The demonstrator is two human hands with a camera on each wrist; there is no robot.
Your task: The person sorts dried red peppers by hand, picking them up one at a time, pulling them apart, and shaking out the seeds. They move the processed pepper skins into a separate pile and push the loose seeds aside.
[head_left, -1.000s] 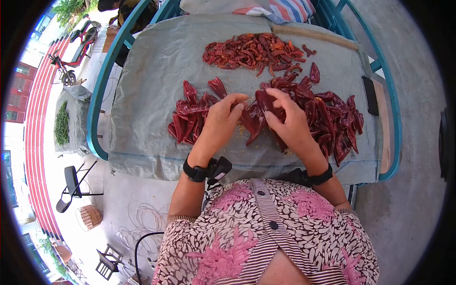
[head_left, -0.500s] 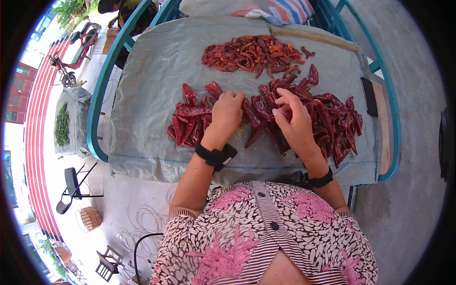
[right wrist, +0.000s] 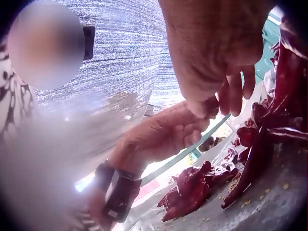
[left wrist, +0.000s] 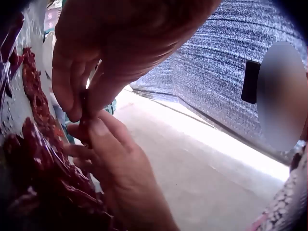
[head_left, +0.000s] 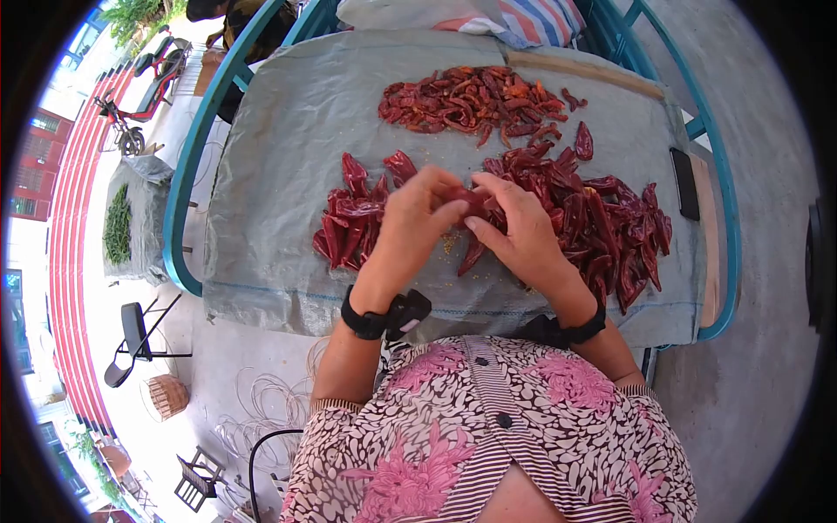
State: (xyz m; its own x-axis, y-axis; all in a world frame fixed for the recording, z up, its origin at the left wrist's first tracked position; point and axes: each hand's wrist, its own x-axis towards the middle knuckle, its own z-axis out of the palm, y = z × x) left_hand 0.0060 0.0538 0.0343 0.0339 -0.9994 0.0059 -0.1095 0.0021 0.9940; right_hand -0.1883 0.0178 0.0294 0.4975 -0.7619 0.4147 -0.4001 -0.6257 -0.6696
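Observation:
Both hands meet over the middle of the cloth, pinching one dried red chili pepper [head_left: 471,200] between their fingertips. My left hand [head_left: 411,225] grips its left end and my right hand [head_left: 526,234] its right end, thumbs toward each other. Fingers cover much of the pepper; in the left wrist view a dark red piece of that pepper [left wrist: 84,118] shows between the two hands. A small pile of glossy peppers [head_left: 353,218] lies beside the left hand. To the right of the right hand spreads a larger pile of whole peppers [head_left: 610,227].
Farther back sits a heap of smaller, wrinkled chilies [head_left: 475,100]. Loose yellow seeds [right wrist: 246,203] dot the grey cloth [head_left: 279,174]. A phone [head_left: 684,183] lies at the right edge near a wooden strip [head_left: 584,70]. Blue metal rails [head_left: 183,192] border both sides.
Half a second ago the hands were apart, the left at the left pile and the right over the right pile. Now they have come together on one pepper.

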